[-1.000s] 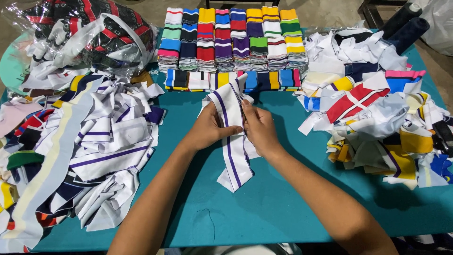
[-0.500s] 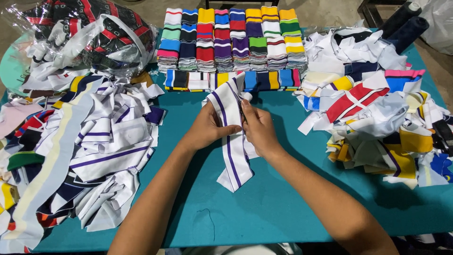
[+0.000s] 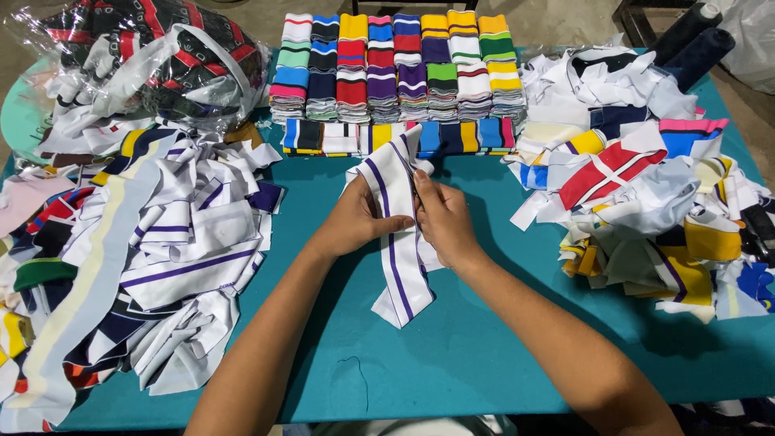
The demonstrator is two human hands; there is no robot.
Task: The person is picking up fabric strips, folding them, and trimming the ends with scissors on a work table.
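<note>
A teal tabletop (image 3: 484, 355) fills the view, with a strip of bare concrete floor (image 3: 565, 20) beyond its far edge; at the back stands a neat stack (image 3: 395, 69) of folded striped knit pieces in many colours, with a row of flat striped pieces just in front of it; at the far left a clear plastic bag (image 3: 161, 64) holds dark striped cloth; a loose heap of white strips (image 3: 161, 250) with purple and navy lines covers the left side; a mixed heap (image 3: 646, 194) of white, red, yellow and blue pieces covers the right; two dark thread cones (image 3: 686, 36) lie at the far right corner.

At the centre both hands hold one white strip (image 3: 400, 258) with purple stripes, its lower end lying on the tabletop and its upper end raised toward the stack; the left hand (image 3: 355, 222) has its grip closed on the strip's left edge, thumb over the cloth; the right hand (image 3: 442, 220) pinches the right edge, fingers curled shut on it; the two hands are just beside each other, almost touching.
</note>
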